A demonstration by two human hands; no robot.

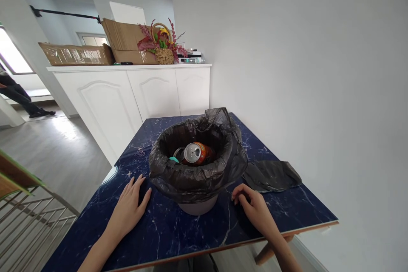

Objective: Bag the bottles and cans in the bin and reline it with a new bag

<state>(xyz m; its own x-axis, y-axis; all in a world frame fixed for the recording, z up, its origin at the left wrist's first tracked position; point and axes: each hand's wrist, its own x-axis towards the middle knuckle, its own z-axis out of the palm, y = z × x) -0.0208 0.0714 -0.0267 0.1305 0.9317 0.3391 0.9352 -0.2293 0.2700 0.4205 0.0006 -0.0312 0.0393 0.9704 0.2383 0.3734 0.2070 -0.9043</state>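
My left hand (130, 204) lies flat on the dark blue marbled table (188, 233), fingers stretched out, left of a small trash bin (197, 207). A black trash bag (197, 180) lines the bin and folds down over its rim, bunched up at the back right. Inside, an orange drink can (201, 153) shows its silver top, with another can's end and a bit of turquoise beside it. To the bin's right, my right hand (251, 204) rests on the table with fingers loosely curled and nothing in them. Just beyond it is a flat, folded black trash bag (274, 175).
A white wall (287, 72) runs along the table's right side. Behind stands a white cabinet (153, 89) bearing cardboard boxes (76, 54) and a flower basket (164, 55). A metal rack (38, 216) is at the lower left. A person's legs (19, 95) show far left.
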